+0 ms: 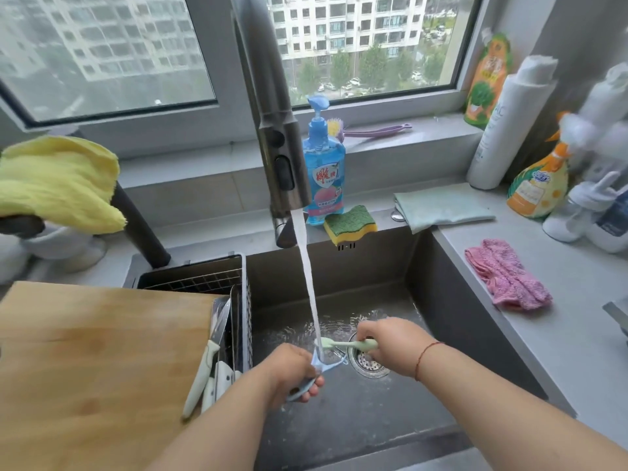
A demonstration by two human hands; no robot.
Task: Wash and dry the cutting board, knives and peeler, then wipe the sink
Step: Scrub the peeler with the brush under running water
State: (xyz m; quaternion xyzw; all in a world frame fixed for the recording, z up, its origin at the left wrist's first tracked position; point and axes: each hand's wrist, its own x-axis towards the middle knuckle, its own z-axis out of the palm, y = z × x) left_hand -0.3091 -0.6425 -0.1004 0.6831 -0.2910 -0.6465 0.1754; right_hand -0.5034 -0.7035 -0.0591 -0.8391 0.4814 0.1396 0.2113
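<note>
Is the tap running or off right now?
Running. A stream of water falls from the faucet spout onto the blue peeler held over the sink, and water ripples near the drain.

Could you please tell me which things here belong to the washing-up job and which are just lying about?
In use: blue peeler, green peeler, knives, cutting board, faucet, sink.
Lying about: dish soap, sponge, pink cloth, spray bottle.
</note>
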